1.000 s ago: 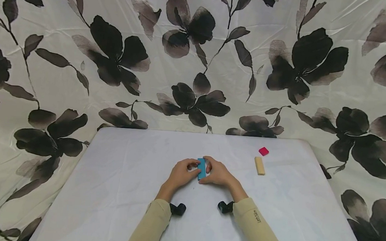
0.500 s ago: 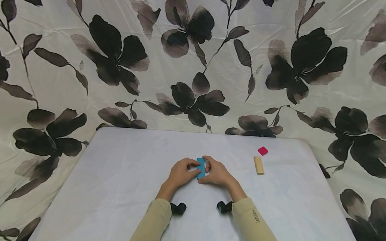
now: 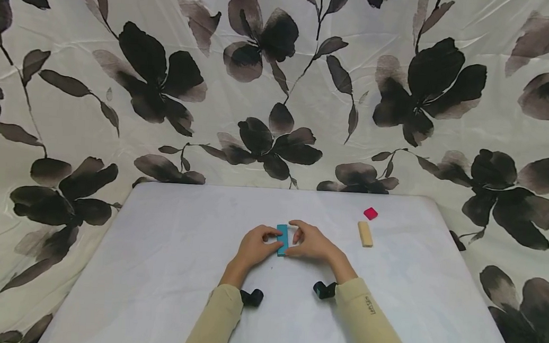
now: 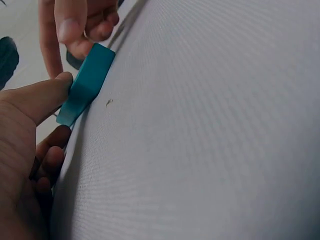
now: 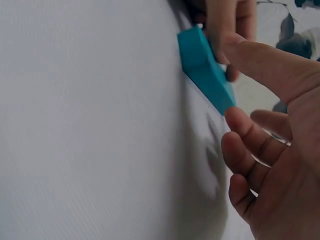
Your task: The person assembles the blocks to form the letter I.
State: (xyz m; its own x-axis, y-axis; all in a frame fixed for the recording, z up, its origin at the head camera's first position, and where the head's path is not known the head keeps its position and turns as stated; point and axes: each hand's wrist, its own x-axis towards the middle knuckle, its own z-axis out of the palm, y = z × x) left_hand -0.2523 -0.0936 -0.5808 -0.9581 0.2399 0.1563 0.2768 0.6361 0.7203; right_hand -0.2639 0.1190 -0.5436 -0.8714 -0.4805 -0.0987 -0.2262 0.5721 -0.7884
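A blue rectangular block lies on the white table between both hands, its long side running away from me. My left hand holds it from the left; in the left wrist view, the thumb presses the block while the curled fingers sit low beside its end. My right hand is at the block's right side, thumb and index finger spread apart. In the right wrist view the right fingertips are close to the lower end of the block; whether they touch is unclear.
To the right, a pale yellow wooden block lies on the table, with a small red diamond-shaped piece just beyond it. Behind the table's far edge hangs a floral cloth. Black wrist cameras sit at both cuffs.
My right hand has loosened, its thumb and index finger drawing slightly right, away from the blue block. The left hand keeps its place on it. The head view has shifted a little.
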